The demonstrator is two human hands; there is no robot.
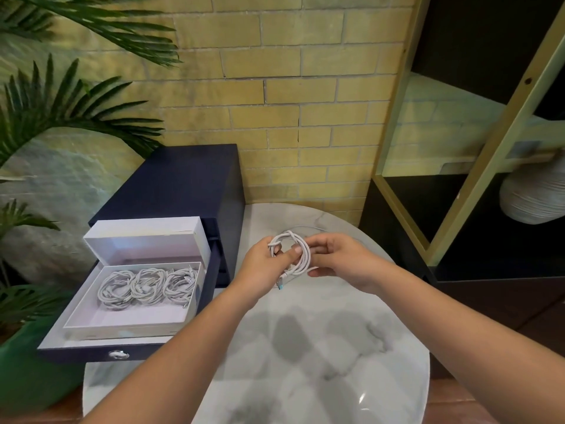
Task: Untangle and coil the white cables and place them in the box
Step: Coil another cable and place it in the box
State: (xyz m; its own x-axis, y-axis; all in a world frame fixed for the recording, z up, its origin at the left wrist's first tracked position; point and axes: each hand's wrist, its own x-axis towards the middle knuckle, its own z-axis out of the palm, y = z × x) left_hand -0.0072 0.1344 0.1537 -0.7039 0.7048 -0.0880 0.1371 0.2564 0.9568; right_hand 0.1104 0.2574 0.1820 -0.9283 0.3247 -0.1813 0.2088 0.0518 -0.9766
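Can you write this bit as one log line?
step: coiling | left hand, right hand: hold white cable | box: three coils inside

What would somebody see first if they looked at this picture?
Probably the left hand and right hand in the middle, holding a coiled white cable together above the round marble table. Then, at the left, the white box in an open dark drawer, with three coiled cables side by side inside.

Four cables: three coils (148, 286) in one box (122, 324), one cable (301, 255) held by left hand (263, 264) and right hand (342, 261). One surface (321, 347). One drawer (76, 351).
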